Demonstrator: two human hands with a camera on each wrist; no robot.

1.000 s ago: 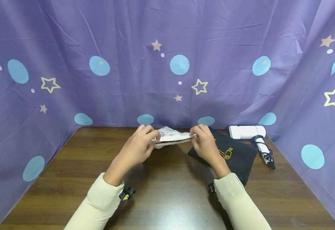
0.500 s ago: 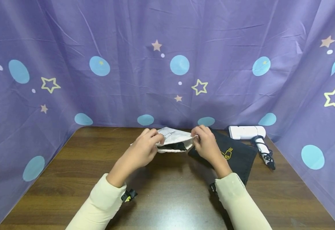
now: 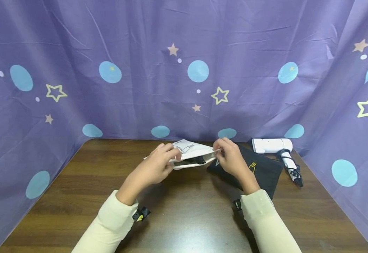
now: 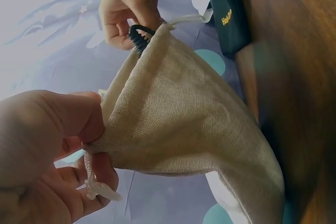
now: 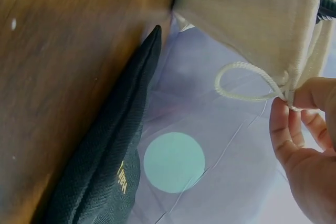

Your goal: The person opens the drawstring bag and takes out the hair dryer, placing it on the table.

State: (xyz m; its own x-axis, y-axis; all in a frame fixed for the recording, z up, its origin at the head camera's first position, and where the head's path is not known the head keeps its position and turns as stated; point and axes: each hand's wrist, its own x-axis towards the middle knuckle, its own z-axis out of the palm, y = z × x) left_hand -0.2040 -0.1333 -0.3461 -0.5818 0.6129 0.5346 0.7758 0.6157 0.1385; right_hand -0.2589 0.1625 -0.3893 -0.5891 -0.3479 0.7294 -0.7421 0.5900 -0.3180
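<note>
A white drawstring pouch (image 3: 193, 149) with a hair dryer print is held up near the back of the table, mouth facing me. My left hand (image 3: 157, 165) pinches one corner of the mouth between thumb and fingers. At the opposite corner my right hand (image 3: 232, 160) pinches the rim, with a white drawstring loop (image 5: 216, 81) beside its fingertips in the right wrist view. The mouth gapes, and something black shows inside. In the left wrist view a black ridged piece with a loop (image 4: 139, 40) sticks out at the mouth; the rest of it is hidden by the cloth.
Behind my right hand a black pouch (image 3: 267, 172) with a yellow hair dryer print lies on the wooden table (image 3: 184, 214). At the back right is a white hair dryer (image 3: 269, 145), its black cord wound round the handle. A purple curtain (image 3: 139, 70) closes off the back.
The pouch's mouth has gone from nearly flat to gaping, exposing the black thing inside. My right hand has shifted slightly right; my left hand moved slightly right, then stayed nearly still.
</note>
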